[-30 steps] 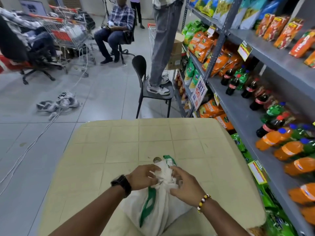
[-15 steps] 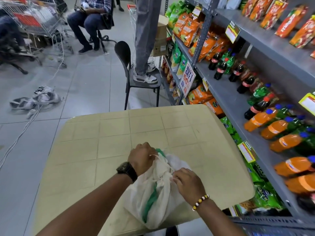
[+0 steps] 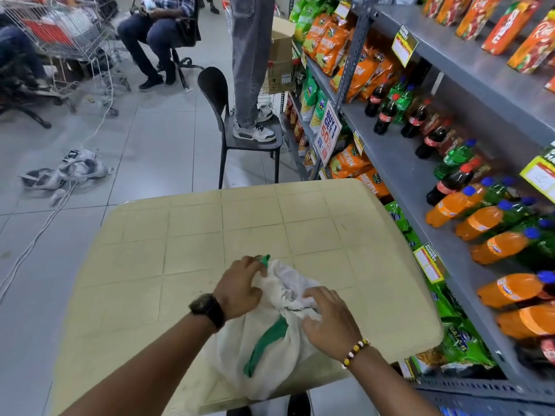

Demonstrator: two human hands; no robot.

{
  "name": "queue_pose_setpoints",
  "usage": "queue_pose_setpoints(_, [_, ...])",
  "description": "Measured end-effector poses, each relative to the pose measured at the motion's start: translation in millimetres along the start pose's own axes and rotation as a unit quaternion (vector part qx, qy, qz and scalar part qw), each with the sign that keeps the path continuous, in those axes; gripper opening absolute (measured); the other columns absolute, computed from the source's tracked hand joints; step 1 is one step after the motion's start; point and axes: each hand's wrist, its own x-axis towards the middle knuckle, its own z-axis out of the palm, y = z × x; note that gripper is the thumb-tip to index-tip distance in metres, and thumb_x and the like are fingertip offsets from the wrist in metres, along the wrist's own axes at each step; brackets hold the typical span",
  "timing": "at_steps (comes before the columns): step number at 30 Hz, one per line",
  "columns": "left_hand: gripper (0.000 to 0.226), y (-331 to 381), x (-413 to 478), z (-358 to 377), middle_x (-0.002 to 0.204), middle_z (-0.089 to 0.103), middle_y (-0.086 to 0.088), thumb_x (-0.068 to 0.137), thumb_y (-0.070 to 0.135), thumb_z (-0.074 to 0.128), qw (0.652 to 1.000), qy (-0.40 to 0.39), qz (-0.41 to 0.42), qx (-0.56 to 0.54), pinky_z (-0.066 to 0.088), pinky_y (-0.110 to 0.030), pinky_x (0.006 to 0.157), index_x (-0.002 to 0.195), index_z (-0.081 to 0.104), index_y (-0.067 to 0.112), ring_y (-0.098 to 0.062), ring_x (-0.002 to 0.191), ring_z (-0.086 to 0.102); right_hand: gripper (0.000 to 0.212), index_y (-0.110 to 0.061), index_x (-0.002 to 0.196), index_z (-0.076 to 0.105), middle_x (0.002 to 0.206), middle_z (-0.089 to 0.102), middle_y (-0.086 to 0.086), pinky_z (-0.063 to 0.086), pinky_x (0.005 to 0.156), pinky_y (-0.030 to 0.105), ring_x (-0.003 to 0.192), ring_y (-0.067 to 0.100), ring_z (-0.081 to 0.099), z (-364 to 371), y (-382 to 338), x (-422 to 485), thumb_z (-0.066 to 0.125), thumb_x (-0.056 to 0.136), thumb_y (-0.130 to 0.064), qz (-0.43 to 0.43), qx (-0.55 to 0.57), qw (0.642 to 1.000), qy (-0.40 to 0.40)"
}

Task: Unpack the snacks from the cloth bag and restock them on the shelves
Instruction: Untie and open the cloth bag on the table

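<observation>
A white cloth bag (image 3: 270, 349) with green handles lies on the cream table (image 3: 192, 253), near its front edge. My left hand (image 3: 241, 288), with a black watch on the wrist, grips the bag's bunched top on the left side. My right hand (image 3: 326, 321), with a beaded bracelet, presses on the cloth at the right with fingers spread. The bag's mouth is gathered, and no snacks show inside it. Grey metal shelves (image 3: 399, 175) run along the right.
The shelves hold orange soda bottles (image 3: 492, 247), cola bottles (image 3: 387, 114), orange snack bags (image 3: 345, 49) and green packets (image 3: 456, 346). A person stands on a black chair (image 3: 240, 127) beyond the table. Seated people, a shopping cart (image 3: 63, 34) and floor cables (image 3: 63, 175) lie left.
My left hand shifted along the bag's gathered top toward its left end, and my right hand let go of the knot and spread on the cloth. The view tilted down and closer.
</observation>
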Motion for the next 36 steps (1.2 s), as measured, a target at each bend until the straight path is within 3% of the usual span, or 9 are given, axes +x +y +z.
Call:
queue_pose_setpoints(4, [0.050, 22, 1, 23, 0.130, 0.058, 0.001, 0.086, 0.053, 0.044, 0.980, -0.076, 0.025, 0.182, 0.039, -0.045, 0.098, 0.133, 0.050, 0.035, -0.029, 0.118, 0.052, 0.030, -0.030, 0.116, 0.066, 0.119, 0.067, -0.009, 0.042, 0.098, 0.035, 0.113, 0.019, 0.054, 22, -13, 26, 0.056, 0.089, -0.039, -0.027, -0.090, 0.991, -0.098])
queue_pose_setpoints(8, [0.030, 36, 13, 29, 0.111, 0.066, 0.001, 0.094, 0.032, 0.047, 0.961, -0.070, 0.030, 0.267, 0.039, -0.042, 0.090, 0.116, 0.067, 0.035, -0.029, 0.108, 0.056, 0.024, -0.030, 0.111, 0.071, 0.112, 0.072, -0.004, 0.040, 0.096, 0.034, 0.110, 0.024, 0.055, 32, -11, 37, 0.053, 0.095, -0.032, -0.045, -0.167, 0.979, -0.108])
queue_pose_setpoints(14, [0.027, 27, 9, 15, 0.106, 0.066, 0.004, 0.087, 0.023, 0.046, 0.970, 0.033, 0.002, 0.242, 0.033, -0.038, 0.076, 0.104, 0.065, 0.030, -0.024, 0.097, 0.057, 0.008, -0.024, 0.084, 0.079, 0.083, 0.075, -0.004, 0.043, 0.078, 0.033, 0.089, 0.024, 0.061, 4, 4, 27, 0.071, 0.085, -0.024, -0.074, -0.069, 0.995, -0.008])
queue_pose_setpoints(20, [0.023, -29, -9, -25, 0.107, 0.063, -0.003, 0.090, 0.018, 0.046, 0.966, 0.118, -0.165, 0.162, 0.045, -0.042, 0.082, 0.107, 0.062, 0.022, -0.029, 0.095, 0.062, 0.014, -0.018, 0.072, 0.074, 0.074, 0.072, -0.005, 0.048, 0.070, 0.032, 0.079, 0.023, 0.061, -29, 49, 5, 0.085, 0.072, -0.008, -0.023, 0.046, 0.998, 0.020])
queue_pose_setpoints(24, [0.026, -56, -23, -38, 0.119, 0.057, -0.006, 0.089, 0.020, 0.048, 0.946, 0.030, -0.284, 0.155, 0.046, -0.044, 0.090, 0.112, 0.061, 0.023, -0.031, 0.107, 0.056, 0.017, -0.019, 0.083, 0.070, 0.091, 0.069, -0.003, 0.051, 0.080, 0.039, 0.092, 0.028, 0.061, -35, 77, -6, 0.073, 0.077, -0.003, 0.077, -0.005, 0.997, -0.001])
queue_pose_setpoints(28, [0.045, -29, -16, -16, 0.136, 0.052, -0.003, 0.083, 0.023, 0.058, 0.987, 0.068, -0.129, 0.070, 0.048, -0.041, 0.094, 0.128, 0.054, 0.022, -0.028, 0.118, 0.053, 0.029, -0.019, 0.096, 0.068, 0.104, 0.066, 0.000, 0.052, 0.083, 0.037, 0.094, 0.024, 0.060, -17, 43, 10, 0.066, 0.070, -0.007, 0.033, 0.052, 0.997, 0.042])
queue_pose_setpoints(30, [0.058, -7, -6, -2, 0.142, 0.051, -0.002, 0.086, 0.036, 0.057, 0.997, -0.004, -0.056, 0.054, 0.047, -0.042, 0.098, 0.141, 0.043, 0.023, -0.028, 0.122, 0.053, 0.033, -0.022, 0.110, 0.066, 0.113, 0.067, -0.002, 0.052, 0.091, 0.038, 0.103, 0.021, 0.061, -5, 20, 22, 0.068, 0.077, -0.024, 0.011, 0.049, 0.999, -0.019])
queue_pose_setpoints(33, [0.053, 12, 10, 9, 0.129, 0.063, 0.000, 0.089, 0.045, 0.052, 0.973, -0.126, -0.002, 0.193, 0.047, -0.040, 0.088, 0.140, 0.043, 0.035, -0.027, 0.113, 0.061, 0.046, -0.030, 0.120, 0.065, 0.121, 0.068, -0.008, 0.046, 0.096, 0.034, 0.112, 0.015, 0.060, 9, 0, 40, 0.071, 0.078, -0.048, -0.030, -0.033, 0.988, -0.148])
queue_pose_setpoints(36, [0.029, 9, 18, 4, 0.109, 0.070, 0.000, 0.093, 0.028, 0.053, 0.961, -0.093, 0.046, 0.254, 0.047, -0.034, 0.076, 0.119, 0.064, 0.036, -0.027, 0.099, 0.066, 0.027, -0.021, 0.114, 0.071, 0.116, 0.072, 0.002, 0.046, 0.090, 0.031, 0.111, 0.023, 0.063, 12, -1, 48, 0.061, 0.089, -0.023, -0.085, -0.096, 0.973, -0.190])
